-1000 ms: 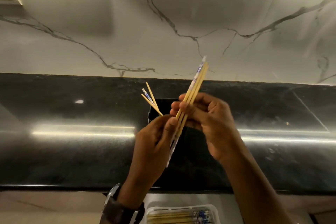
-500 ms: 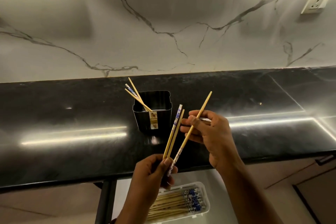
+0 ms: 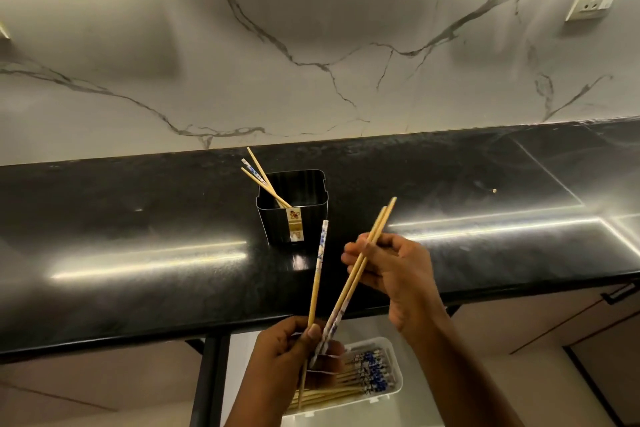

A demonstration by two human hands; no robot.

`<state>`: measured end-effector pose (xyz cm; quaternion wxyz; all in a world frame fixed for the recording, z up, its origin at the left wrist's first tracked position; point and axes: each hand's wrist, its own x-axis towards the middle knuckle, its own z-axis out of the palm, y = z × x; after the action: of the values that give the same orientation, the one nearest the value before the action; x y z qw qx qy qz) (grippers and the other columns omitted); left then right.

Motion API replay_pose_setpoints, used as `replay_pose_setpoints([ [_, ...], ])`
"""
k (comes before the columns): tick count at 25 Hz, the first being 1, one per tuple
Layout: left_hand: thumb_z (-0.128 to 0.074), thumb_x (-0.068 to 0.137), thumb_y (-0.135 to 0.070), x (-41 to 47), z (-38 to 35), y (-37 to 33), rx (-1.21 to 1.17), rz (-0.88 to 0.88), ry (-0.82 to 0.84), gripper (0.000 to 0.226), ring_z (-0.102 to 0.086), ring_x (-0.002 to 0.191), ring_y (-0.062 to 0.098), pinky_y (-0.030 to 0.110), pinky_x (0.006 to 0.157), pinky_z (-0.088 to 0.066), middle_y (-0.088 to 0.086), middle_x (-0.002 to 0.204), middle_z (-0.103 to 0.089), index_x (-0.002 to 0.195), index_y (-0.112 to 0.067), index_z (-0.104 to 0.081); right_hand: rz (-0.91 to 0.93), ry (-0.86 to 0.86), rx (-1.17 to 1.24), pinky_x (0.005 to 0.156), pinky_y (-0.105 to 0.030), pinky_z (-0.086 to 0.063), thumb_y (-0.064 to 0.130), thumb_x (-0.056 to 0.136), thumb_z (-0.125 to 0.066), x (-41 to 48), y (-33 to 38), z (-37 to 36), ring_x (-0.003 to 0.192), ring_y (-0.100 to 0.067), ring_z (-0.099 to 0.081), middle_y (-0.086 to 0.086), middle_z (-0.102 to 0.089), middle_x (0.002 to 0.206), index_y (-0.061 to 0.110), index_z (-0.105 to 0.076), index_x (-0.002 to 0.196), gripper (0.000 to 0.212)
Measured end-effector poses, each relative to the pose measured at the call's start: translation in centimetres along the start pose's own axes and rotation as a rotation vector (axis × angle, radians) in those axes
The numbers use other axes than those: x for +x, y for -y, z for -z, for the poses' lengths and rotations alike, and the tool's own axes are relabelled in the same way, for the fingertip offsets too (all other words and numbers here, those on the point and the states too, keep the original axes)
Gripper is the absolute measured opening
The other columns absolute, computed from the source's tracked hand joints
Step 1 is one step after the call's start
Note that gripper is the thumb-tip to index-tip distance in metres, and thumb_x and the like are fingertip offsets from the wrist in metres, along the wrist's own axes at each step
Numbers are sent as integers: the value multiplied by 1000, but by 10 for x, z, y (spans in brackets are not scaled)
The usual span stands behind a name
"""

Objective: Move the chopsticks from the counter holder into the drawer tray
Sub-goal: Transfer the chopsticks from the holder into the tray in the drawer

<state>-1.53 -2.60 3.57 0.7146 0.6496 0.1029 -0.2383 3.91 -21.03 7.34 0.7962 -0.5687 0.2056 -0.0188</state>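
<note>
Right hand (image 3: 391, 274) over glossy black counter (image 3: 138, 253); marble wall (image 3: 311, 45).

I count one upright bamboo chopstick with a blue-and-white patterned top (image 3: 319, 274) pinched in my left hand (image 3: 291, 354), and two slanted bamboo chopsticks (image 3: 360, 265) held together in my right hand (image 3: 398, 274). Three more chopsticks (image 3: 263, 184) lean in the one ribbed black square holder (image 3: 294, 215). The one white plastic tray (image 3: 394, 388) holds a bundle too packed to count.
</note>
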Motion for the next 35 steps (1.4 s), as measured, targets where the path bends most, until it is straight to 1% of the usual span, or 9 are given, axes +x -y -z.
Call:
replay_pose_setpoints([
  [4, -49, 99, -8, -4, 10, 6, -269, 51, -103, 23, -75, 81, 40, 42, 64, -63, 28, 94, -76, 108, 5, -66, 115, -211, 307, 77, -38, -65, 9, 94, -67, 1, -1, 9, 92, -32, -79, -22, -79, 99, -4, -64, 118, 27],
  [8, -49, 99, -6, -2, -8, 12, -495, 101, -165, 24, -75, 92, 41, 46, 73, -63, 28, 102, -76, 113, 5, -64, 118, -283, 557, 87, -42, -62, 11, 95, -63, -21, -27, 8, 105, -31, -76, -22, -76, 114, 0, -59, 127, 34],
  [16, -49, 99, -6, 6, -47, 13, -784, 21, -366, 27, -71, 105, 37, 49, 92, -53, 21, 110, -75, 123, -2, -62, -87, -169, 473, 92, -43, -58, 17, 85, -67, -60, -81, -12, 102, -31, -77, -19, -78, 110, -2, -60, 117, 38],
  [20, -47, 102, -12, 7, -53, 11, -871, -5, -399, 28, -75, 99, 30, 42, 79, -62, 14, 115, -75, 124, -8, -64, -122, -117, 341, 87, -47, -62, 45, 44, -98, -66, -104, -16, 100, -34, -77, -18, -79, 107, -5, -68, 111, 89],
  [23, -43, 104, -14, 10, -53, 18, -983, 60, -459, 29, -71, 101, 29, 37, 71, -61, 17, 117, -72, 125, -7, -63, -235, -71, 477, 102, -60, -50, 13, 47, -91, -70, -118, -19, 107, -44, -72, -26, -76, 112, -18, -64, 113, 78],
  [26, -39, 105, -16, 14, -46, 26, -1041, 86, -525, 28, -70, 97, 27, 33, 68, -60, 17, 103, -75, 121, -9, -61, -301, -33, 475, 101, -57, -51, 11, 36, -99, -78, -132, -18, 106, -45, -72, -30, -75, 111, -19, -68, 106, 82],
  [30, -36, 105, -12, 20, -26, 27, -1003, 16, -618, 24, -63, 70, 19, 35, 69, -54, 9, 80, -62, 101, -12, -59, -403, -171, 362, 93, -47, -55, 3, 61, -82, -92, -136, -2, 106, -37, -69, -24, -74, 115, 4, -72, 105, 45],
  [32, -34, 105, -11, 21, -18, 28, -885, -68, -630, 27, -48, 54, 13, 29, 53, -45, 2, 68, -52, 95, -14, -59, -318, -353, 267, 93, -43, -54, 10, 80, -77, -90, -132, 12, 109, -29, -65, -14, -70, 118, 14, -68, 113, 34],
  [35, -36, 106, -16, 17, -22, 33, -474, -156, -539, 26, -43, 48, 10, 27, 47, -37, 1, 63, -53, 104, -13, -62, -19, -174, -183, 75, -23, -58, 21, 93, -66, -76, -110, 12, 96, -8, -71, -3, -72, 115, 23, -67, 115, 21],
])
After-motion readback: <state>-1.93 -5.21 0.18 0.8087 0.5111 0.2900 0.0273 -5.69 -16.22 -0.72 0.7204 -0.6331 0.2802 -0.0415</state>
